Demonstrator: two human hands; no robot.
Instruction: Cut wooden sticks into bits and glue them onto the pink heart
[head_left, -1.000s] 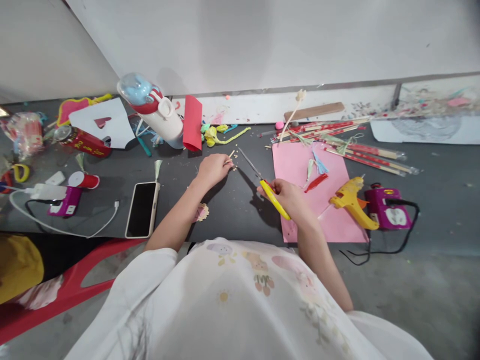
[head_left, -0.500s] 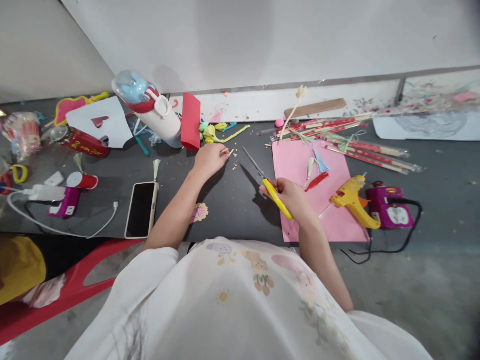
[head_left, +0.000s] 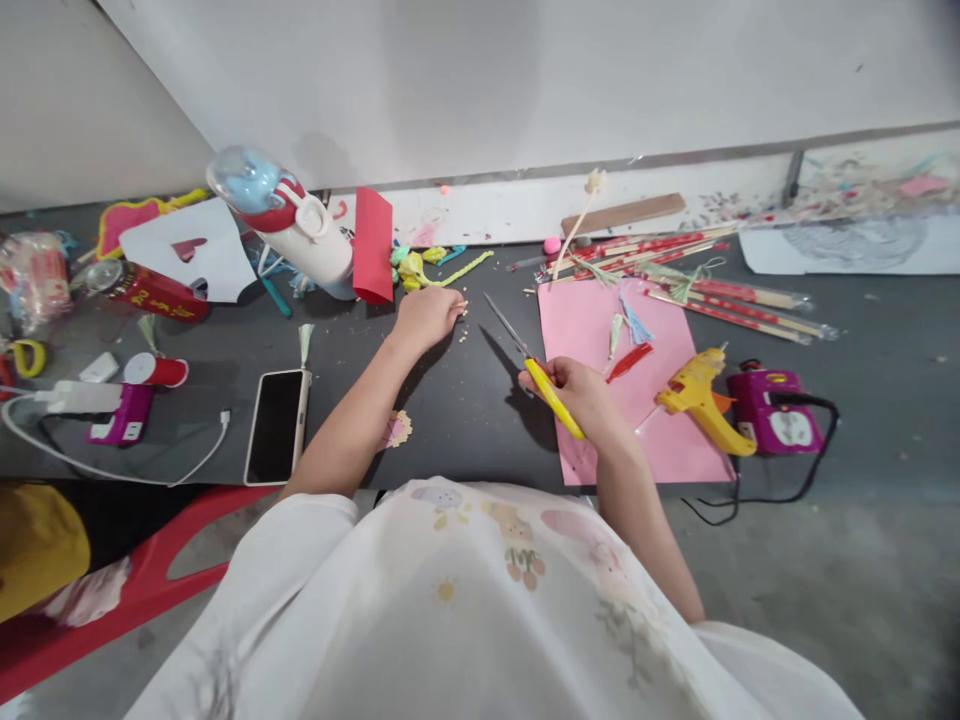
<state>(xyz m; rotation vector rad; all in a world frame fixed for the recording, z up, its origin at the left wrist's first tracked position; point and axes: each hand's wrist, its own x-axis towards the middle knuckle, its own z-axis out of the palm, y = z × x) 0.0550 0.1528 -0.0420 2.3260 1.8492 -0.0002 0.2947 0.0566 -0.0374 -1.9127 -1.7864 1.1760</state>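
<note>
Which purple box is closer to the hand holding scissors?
The purple box on the right, beside the glue gun, near the right hand with the scissors. The other purple box sits far left, past the phone.

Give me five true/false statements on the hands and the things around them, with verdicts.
1. The right hand grips yellow-handled scissors. True.
2. The scissors' blades point back toward the person's body. False: they point away, toward the wall.
3. The left hand rests on the pink sheet. False: it rests on the dark table to the left of the sheet, by some small pale scraps.
4. A yellow glue gun lies at the pink sheet's right edge. True.
5. A phone lies screen up, left of the left forearm. True.
</note>
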